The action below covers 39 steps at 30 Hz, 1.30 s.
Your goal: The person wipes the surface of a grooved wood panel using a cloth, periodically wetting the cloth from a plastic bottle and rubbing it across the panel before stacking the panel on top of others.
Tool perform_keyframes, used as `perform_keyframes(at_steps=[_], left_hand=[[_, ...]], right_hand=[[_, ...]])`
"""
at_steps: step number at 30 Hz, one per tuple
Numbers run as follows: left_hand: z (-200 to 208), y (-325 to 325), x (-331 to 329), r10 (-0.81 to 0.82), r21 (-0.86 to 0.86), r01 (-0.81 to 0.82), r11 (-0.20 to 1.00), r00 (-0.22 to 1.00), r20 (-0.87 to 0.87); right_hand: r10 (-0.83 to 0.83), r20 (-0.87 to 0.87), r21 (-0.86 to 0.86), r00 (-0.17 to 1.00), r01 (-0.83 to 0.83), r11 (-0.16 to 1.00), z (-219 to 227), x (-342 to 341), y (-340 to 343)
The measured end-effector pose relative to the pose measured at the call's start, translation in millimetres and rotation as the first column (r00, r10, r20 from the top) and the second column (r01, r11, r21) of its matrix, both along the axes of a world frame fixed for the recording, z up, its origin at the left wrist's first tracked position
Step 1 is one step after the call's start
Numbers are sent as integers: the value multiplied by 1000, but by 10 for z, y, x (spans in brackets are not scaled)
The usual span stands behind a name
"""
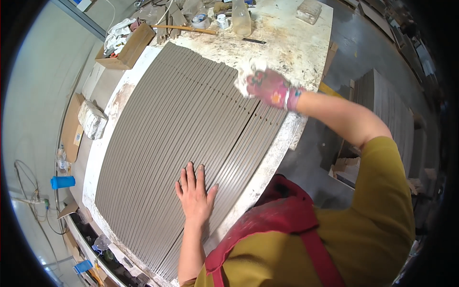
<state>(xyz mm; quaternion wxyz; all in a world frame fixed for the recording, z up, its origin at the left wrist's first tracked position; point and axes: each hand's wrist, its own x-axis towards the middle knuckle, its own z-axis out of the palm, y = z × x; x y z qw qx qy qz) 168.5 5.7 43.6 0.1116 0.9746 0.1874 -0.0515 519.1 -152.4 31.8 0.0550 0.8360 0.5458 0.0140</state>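
Note:
Many long grey-brown strips (162, 129) lie side by side across the white-topped worktable (311, 52), with a dark gap between two of them towards the right. My bare left hand (195, 198) rests flat on the strips near their close end, fingers spread and holding nothing. At the far right end, my right hand (272, 90) wears a pink flowered glove. Its fingers are closed on a crumpled white rag (243, 80), pressed against the strip ends and slightly blurred.
A cardboard box (136, 48) with white cloths stands at the back left. Behind the strips lie a wooden stick (191, 29), a dark flat tool (254, 41) and a clear bottle (241, 19). A wrapped white bundle (92, 119) sits on the left; stacked panels (389, 103) stand right.

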Motion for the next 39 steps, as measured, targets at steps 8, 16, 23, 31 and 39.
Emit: perform_keyframes(at_steps=[8, 16, 23, 31, 39], left_hand=[[33, 132, -134, -1, -151, 14, 988, 996, 84], [-358, 1747, -1556, 536, 232, -562, 794, 827, 170], [-431, 1767, -1546, 590, 218, -591, 776, 804, 80], [-330, 1664, -1411, 583, 204, -591, 780, 806, 103], [-375, 1693, -1475, 600, 200, -605, 771, 795, 88]], right_hand=[[-98, -243, 348, 965, 181, 920, 677, 318, 340], [91, 151, 513, 984, -157, 844, -309, -471, 1032], [718, -371, 348, 589, -629, 696, -160, -2800, 1983], [-113, 142, 287, 983, 68, 955, 47, -51, 1350], [668, -318, 479, 672, -495, 725, -146, -2396, 2117]])
